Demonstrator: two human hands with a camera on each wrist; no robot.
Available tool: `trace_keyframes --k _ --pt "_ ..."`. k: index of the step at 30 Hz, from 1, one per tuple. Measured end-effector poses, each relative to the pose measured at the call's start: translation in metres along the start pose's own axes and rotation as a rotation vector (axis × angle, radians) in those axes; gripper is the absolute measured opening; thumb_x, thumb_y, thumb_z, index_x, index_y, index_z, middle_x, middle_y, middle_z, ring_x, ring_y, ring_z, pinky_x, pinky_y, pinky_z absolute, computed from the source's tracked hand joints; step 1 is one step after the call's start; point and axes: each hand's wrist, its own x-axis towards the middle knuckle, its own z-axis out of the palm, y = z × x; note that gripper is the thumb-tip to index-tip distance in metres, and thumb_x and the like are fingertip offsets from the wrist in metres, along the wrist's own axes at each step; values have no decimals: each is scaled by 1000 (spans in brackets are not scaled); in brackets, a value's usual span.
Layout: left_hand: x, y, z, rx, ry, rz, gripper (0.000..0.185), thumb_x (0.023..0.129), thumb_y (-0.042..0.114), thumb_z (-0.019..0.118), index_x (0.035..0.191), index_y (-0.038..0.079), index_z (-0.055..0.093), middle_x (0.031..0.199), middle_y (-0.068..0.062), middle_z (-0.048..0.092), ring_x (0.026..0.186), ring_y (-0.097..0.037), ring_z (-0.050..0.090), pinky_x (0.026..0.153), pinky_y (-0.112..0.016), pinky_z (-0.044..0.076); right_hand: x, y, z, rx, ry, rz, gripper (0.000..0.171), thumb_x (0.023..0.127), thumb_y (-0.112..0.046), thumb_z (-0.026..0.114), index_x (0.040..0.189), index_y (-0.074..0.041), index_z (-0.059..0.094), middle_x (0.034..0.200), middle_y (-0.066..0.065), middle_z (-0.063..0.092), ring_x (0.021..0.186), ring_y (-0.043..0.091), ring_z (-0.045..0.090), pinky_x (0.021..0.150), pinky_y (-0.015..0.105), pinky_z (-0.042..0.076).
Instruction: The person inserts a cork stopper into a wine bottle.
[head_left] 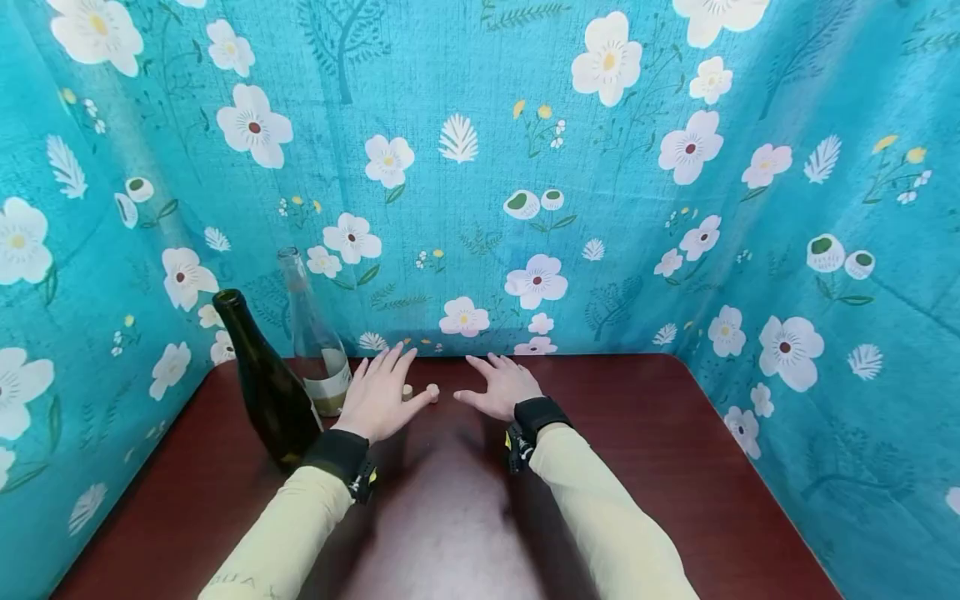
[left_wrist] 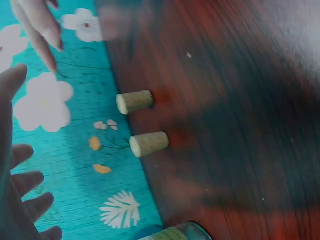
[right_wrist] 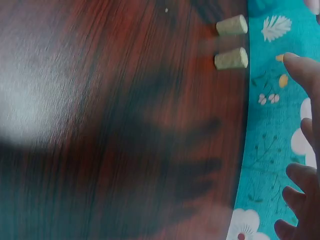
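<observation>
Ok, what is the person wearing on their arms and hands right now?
Both arms are covered by pale yellow long sleeves reaching the wrists. Each wrist carries a black band: the one on the left wrist has a small device with yellow markings at its lower edge, and so does the one on the right wrist. The left hand and right hand are bare, with no gloves.

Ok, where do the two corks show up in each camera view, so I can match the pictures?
Head: the two corks stand on the dark red table near its far edge, between the left hand and right hand.
Left wrist: left of centre, at the table's edge.
Right wrist: top right, at the table's edge.
Shared landmark: the teal flowered cloth behind the table.
</observation>
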Motion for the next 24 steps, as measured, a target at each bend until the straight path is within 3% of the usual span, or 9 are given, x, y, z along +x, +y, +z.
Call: trace_keyframes --k 4,10,13,16,19,21,22,24 --pt "-14 -2 -10 9 66 15 89 95 69 54 155 5 42 160 -20 34 149 -37 23 118 -61 14 1 -10 -1 21 4 -35 80 92 -72 52 159 -30 39 160 11 38 148 32 30 117 53 26" --pt "-48 -4 -24 22 192 69 82 94 62 62 152 6 46 160 -20 34 148 -39 26 119 -59 15 0 -24 -1 34 -6 -89 82 91 -75 51 159 -31 37 161 10 36 148 30 30 115 53 31" --pt "-66 -7 -32 7 299 114 81 94 62 61 150 6 48 158 -21 36 147 -40 27 119 -59 15 -2 -26 0 47 0 -101 82 90 -75 52 159 -32 38 161 9 37 148 29 31 115 52 32" --pt "-82 -11 -42 -27 501 146 81 94 65 59 148 4 50 158 -21 37 146 -42 28 119 -59 15 -2 -27 1 70 0 -120 81 91 -73 54 159 -31 39 160 10 38 148 29 31 115 52 32" --pt "-93 -15 -49 -78 786 136 85 92 66 60 149 4 44 159 -21 30 145 -44 24 117 -61 14 -1 -28 3 87 -13 -120 81 91 -73 55 159 -32 38 160 9 37 148 28 31 115 50 32" --pt "-94 -19 -53 -144 961 89 94 89 65 66 149 0 33 159 -21 24 145 -43 19 116 -60 13 1 -30 4 115 -13 -122 82 91 -73 55 159 -31 38 160 8 38 148 27 31 115 49 33" --pt "-94 -24 -55 -183 1018 49 100 86 63 70 149 -2 27 159 -19 20 145 -41 16 117 -59 12 3 -31 5 138 -9 -126 82 91 -73 55 159 -31 38 160 7 38 148 26 31 115 49 33" --pt "-91 -34 -57 -279 1048 -60 103 84 58 77 151 3 21 161 -12 14 147 -33 9 119 -52 8 5 -36 5 181 -3 -140 83 90 -74 55 159 -31 38 160 6 38 148 25 31 115 48 33"
